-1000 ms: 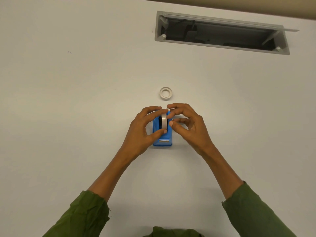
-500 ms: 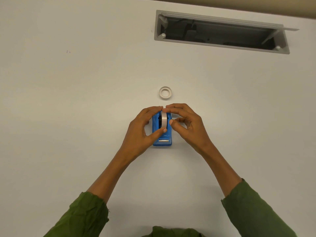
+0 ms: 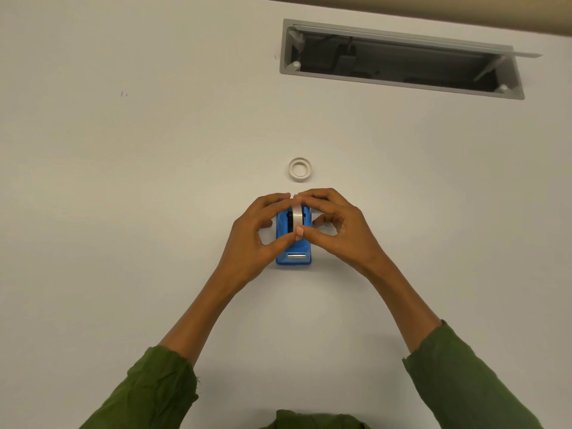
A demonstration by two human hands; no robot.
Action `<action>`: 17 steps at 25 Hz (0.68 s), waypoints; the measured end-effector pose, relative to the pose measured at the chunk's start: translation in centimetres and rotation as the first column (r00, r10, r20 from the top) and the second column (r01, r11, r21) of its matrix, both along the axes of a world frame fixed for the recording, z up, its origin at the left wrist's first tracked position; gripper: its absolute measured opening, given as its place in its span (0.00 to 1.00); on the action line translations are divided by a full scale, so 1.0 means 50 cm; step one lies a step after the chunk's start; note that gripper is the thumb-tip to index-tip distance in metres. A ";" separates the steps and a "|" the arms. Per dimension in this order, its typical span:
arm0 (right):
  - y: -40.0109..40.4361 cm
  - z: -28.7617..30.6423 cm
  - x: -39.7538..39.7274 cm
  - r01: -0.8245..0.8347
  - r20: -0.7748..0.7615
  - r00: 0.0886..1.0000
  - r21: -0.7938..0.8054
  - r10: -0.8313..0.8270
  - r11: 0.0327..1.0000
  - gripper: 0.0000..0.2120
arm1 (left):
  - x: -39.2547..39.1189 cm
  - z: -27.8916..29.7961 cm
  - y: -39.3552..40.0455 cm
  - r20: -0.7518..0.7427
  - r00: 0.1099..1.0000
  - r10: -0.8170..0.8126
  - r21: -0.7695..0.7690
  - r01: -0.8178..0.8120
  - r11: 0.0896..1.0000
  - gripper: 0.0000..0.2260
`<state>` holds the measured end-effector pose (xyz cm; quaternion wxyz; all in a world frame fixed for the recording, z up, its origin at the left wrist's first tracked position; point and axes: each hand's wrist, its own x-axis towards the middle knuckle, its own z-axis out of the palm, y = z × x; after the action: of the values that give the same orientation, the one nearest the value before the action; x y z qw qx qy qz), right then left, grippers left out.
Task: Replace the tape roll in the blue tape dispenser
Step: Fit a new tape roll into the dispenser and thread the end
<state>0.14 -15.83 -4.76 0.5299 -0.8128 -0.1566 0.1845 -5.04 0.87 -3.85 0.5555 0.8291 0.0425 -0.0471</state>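
The blue tape dispenser (image 3: 293, 258) stands on the white table (image 3: 123, 212), its metal cutter facing me. A clear tape roll (image 3: 297, 216) sits upright in the dispenser's slot. My left hand (image 3: 257, 239) grips the roll from the left, thumb at its near edge and fingers over its top. My right hand (image 3: 337, 230) grips it from the right the same way. My fingers hide most of the roll and the dispenser's back. A second, whitish ring-shaped roll (image 3: 300, 169) lies flat on the table just beyond the dispenser.
A long grey cable hatch (image 3: 402, 58) is open in the table at the back right, dark inside. Green sleeves cover both forearms at the bottom of the view.
Both hands have pressed the tape roll lower into the dispenser, and the fingertips have closed together over its top. The dispenser and the spare ring have stayed in place.
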 end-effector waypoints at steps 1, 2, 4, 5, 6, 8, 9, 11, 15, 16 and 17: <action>0.001 0.000 0.001 0.005 0.003 1.000 -0.007 -0.005 1.000 0.20 | 0.001 0.000 0.000 -0.002 1.000 -0.007 0.004 0.007 1.000 0.22; 0.003 0.000 0.003 0.017 0.003 1.000 -0.011 -0.017 1.000 0.20 | 0.001 -0.001 0.001 -0.004 1.000 -0.012 0.006 0.012 1.000 0.22; 0.007 0.000 0.004 0.043 0.000 0.999 -0.007 -0.043 0.999 0.18 | 0.002 -0.003 0.001 -0.006 1.000 -0.011 0.006 0.011 1.000 0.22; 0.009 0.000 0.004 0.055 -0.004 0.998 0.001 -0.055 0.998 0.17 | 0.002 -0.004 0.001 -0.007 1.000 -0.008 0.005 0.008 1.000 0.22; 0.012 0.000 0.004 0.069 -0.011 0.998 0.010 -0.069 0.998 0.16 | 0.003 -0.006 0.001 -0.008 1.000 -0.007 0.005 0.007 1.000 0.22; 0.017 0.003 0.004 0.098 -0.032 0.995 0.022 -0.097 0.995 0.14 | 0.003 -0.010 0.002 -0.009 1.000 -0.009 0.009 0.009 1.000 0.23; 0.020 0.004 0.004 0.112 -0.045 0.993 0.024 -0.111 0.993 0.13 | 0.004 -0.012 0.002 -0.008 1.000 -0.012 0.012 0.012 1.000 0.23; 0.027 0.006 0.007 0.139 -0.068 0.988 0.015 -0.138 0.990 0.12 | 0.004 -0.015 0.004 -0.009 1.000 -0.015 0.011 0.015 1.000 0.23; 0.037 0.005 0.009 0.193 -0.093 0.977 -0.009 -0.193 0.981 0.09 | 0.004 -0.020 0.006 -0.003 1.000 -0.018 0.005 0.018 1.000 0.23; 0.039 0.005 0.010 0.206 -0.101 0.973 -0.010 -0.206 0.979 0.08 | 0.003 -0.021 0.006 -0.003 1.000 -0.022 0.003 0.022 1.000 0.23; 0.040 0.005 0.010 0.216 -0.113 0.970 -0.009 -0.216 0.976 0.07 | 0.003 -0.021 0.006 -0.005 1.000 -0.024 0.001 0.024 1.000 0.23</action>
<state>0.66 -13.81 -4.51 0.5563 -0.8123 -0.0370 0.1714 -4.91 1.16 -4.92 0.5543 0.8298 0.0338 -0.0556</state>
